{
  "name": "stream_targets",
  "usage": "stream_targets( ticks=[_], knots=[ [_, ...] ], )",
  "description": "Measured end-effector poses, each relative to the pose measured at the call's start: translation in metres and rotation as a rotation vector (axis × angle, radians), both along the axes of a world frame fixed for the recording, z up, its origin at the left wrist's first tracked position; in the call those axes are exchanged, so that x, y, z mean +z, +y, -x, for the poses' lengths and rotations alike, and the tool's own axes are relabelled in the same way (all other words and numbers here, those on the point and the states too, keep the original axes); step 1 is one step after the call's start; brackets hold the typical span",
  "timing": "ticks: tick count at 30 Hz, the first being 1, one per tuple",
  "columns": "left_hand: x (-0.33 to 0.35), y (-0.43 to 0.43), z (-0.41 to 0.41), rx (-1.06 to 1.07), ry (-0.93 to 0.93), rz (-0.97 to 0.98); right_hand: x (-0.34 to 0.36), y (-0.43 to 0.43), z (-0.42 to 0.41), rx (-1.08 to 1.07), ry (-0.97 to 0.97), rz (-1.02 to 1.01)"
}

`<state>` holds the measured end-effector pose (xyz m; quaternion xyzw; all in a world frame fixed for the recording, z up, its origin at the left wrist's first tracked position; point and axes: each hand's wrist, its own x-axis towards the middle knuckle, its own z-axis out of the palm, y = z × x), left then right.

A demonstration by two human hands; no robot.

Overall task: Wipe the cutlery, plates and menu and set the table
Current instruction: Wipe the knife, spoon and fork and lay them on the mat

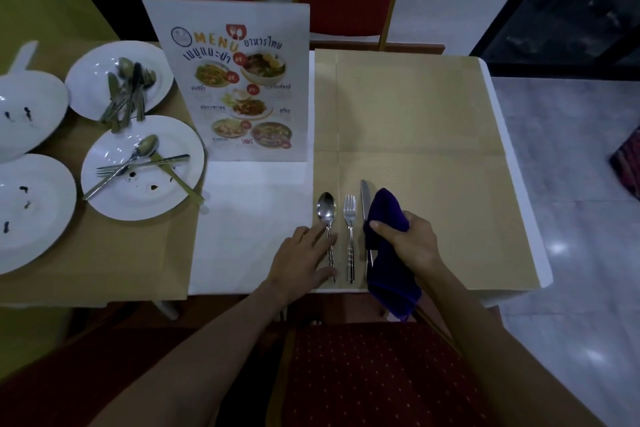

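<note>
The left hand (304,256) lies flat, fingers straight, on the handle of the spoon (326,210), probably squaring it up with the fork (349,215) and knife (364,198) on the tan placemat (433,135). The right hand (412,241) grips a purple cloth (388,274), kept ready for wiping. Beyond, the menu (239,80) stands upright on the worktop (249,218). To its left, stained plates (114,204) hold more cutlery (128,94), seemingly awaiting cleaning.
</note>
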<state>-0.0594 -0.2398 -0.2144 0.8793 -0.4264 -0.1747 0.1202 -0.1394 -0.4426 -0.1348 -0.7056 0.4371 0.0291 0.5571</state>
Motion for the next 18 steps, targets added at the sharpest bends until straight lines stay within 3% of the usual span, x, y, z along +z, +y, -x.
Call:
stream_targets(
  ticks=[18],
  knots=[
    [0.009, 0.031, -0.011, 0.033, 0.049, 0.111, 0.013, 0.029, -0.013, 0.078, 0.046, 0.105]
  ],
)
